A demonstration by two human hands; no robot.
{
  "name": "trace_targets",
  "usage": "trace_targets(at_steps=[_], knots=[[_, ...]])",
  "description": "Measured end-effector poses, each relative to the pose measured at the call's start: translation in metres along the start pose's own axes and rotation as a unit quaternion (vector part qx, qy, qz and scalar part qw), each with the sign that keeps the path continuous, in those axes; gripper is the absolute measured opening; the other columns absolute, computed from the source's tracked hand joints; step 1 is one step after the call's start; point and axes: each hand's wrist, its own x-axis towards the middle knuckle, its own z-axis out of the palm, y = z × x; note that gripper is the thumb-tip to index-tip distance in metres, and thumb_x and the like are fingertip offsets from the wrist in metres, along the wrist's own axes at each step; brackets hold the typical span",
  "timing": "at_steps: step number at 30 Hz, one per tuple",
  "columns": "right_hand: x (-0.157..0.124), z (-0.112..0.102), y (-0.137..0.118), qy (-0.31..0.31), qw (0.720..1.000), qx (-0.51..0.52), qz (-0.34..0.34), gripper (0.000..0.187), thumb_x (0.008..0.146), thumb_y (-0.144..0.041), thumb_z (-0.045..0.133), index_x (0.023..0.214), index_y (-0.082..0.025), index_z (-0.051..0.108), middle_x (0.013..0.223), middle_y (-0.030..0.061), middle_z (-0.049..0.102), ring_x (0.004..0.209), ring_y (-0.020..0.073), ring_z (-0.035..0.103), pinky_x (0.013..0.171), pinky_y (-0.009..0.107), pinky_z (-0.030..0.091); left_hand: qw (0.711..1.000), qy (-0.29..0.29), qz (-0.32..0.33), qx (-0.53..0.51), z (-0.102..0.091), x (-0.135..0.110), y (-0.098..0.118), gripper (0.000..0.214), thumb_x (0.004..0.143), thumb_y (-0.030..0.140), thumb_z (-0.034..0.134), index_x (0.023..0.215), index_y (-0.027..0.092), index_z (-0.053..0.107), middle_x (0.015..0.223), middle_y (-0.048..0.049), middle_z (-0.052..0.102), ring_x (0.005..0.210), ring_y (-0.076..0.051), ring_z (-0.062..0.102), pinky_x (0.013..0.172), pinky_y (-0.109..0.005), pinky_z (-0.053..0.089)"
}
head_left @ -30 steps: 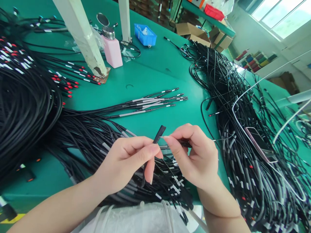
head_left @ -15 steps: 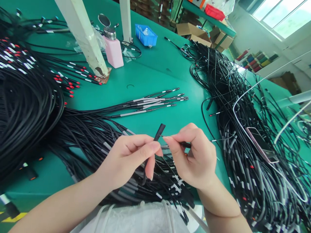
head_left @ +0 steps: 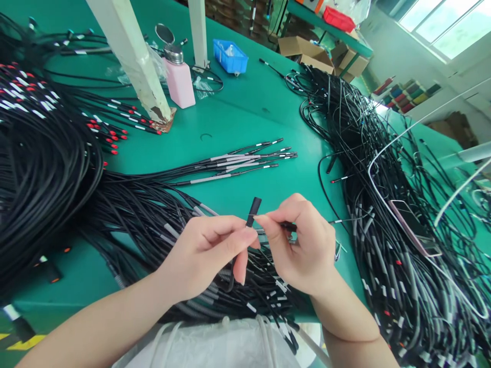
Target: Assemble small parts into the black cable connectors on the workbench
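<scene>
My left hand (head_left: pixel 217 250) is closed, thumb and forefinger pinching a black cable near its flat, wider black end piece (head_left: pixel 253 210), which points up and away. The cable curves down below the fingers. Close on the right, my right hand (head_left: pixel 301 243) is also closed, its thumb and forefinger pinched together at the side of that end piece. A dark rod-like piece (head_left: pixel 288 226) shows within the right fist; its kind is hidden by the fingers. Beneath both hands lies a bundle of black cables (head_left: pixel 153 204) with grey ribbed sleeves and white labels.
A thick coil of black cables (head_left: pixel 42 168) fills the left side. Another cable pile (head_left: pixel 383 230) covers the right, with a phone (head_left: pixel 414 227) on it. A white post (head_left: pixel 134 61), pink bottle (head_left: pixel 179 84) and blue bin (head_left: pixel 230 56) stand on the green table (head_left: pixel 245 112).
My right hand has shifted slightly left, its fingertips now against the black end piece. My left hand has moved slightly right, and the end piece stands a little more upright.
</scene>
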Motion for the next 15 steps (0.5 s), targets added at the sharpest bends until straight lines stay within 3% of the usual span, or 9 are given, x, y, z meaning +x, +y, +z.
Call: trace_targets(at_steps=[7,13,15], knots=[[0.0025,-0.0007,-0.0007,0.006,1.0,-0.014,-0.014,0.021,0.096,-0.011,0.07,0.091,-0.025,0.054,0.07,-0.0057,0.057,0.055,0.0111,0.049,0.047,0.026,0.037,1.0,0.001,-0.001,0.016,0.0009,-0.0002,0.0,0.034,0.1,0.038,0.066,0.073,0.021,0.076,0.046,0.0024,0.067,0.046,-0.013,0.051,0.055,-0.027,0.043],[0.0054,-0.0065,0.0023,0.058,0.997,0.031,0.034,0.023,0.096,-0.007,0.067,0.091,-0.026,0.054,0.073,-0.0047,0.057,0.056,0.0115,0.05,0.048,0.026,0.039,1.0,0.009,-0.008,-0.01,0.0008,-0.0004,-0.0029,0.032,0.1,0.04,0.067,0.076,0.021,0.077,0.046,0.0024,0.065,0.044,-0.013,0.05,0.049,-0.026,0.041],[0.0045,-0.0077,0.001,0.049,0.997,0.04,0.041,0.022,0.096,-0.007,0.067,0.092,-0.026,0.055,0.075,-0.0044,0.058,0.058,0.0112,0.051,0.048,0.026,0.041,1.0,0.008,-0.004,-0.018,-0.0001,-0.0006,-0.0039,0.03,0.1,0.038,0.067,0.078,0.021,0.078,0.047,0.0029,0.066,0.045,-0.013,0.052,0.05,-0.026,0.042]])
